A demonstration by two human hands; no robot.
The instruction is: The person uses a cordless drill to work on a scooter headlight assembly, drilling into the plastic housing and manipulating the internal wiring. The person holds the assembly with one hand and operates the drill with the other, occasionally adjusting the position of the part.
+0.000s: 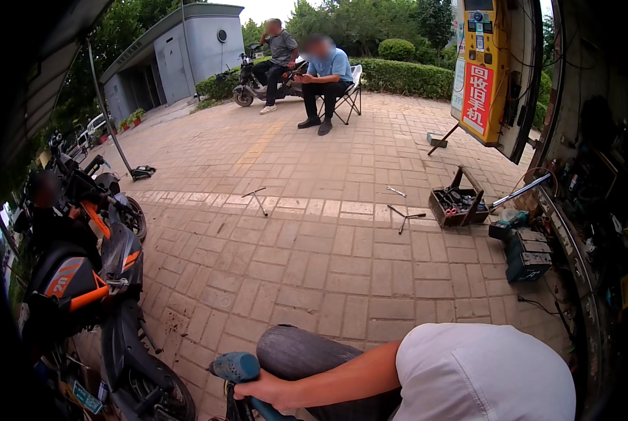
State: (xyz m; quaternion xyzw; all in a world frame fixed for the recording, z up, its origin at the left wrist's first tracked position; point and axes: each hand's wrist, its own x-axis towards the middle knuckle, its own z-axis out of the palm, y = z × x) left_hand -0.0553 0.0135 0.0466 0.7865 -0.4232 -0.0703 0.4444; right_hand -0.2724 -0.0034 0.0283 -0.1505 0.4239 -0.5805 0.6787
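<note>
Just right of the orange-and-black motorbike (89,297), right hand (266,390) grips a rounded teal drill (236,366), fingers curled round it, tapered dark nose motorbike-side. Left hand's fingers: can't tell. Farther right of motorbike: boxy brown toolbox (470,219) on matte rectangular brick paving (314,281).

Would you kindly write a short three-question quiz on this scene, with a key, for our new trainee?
1. What is the person's right hand gripping?
2. True or false: in the picture, the wooden toolbox stands to the left of the black-and-orange motorcycle.
3. The dark metal tool lying just left of the toolbox has: a) one arm; b) three arms; c) five arms.

Key:
1. A teal power drill.
2. False; it stands to the right.
3. b
</note>
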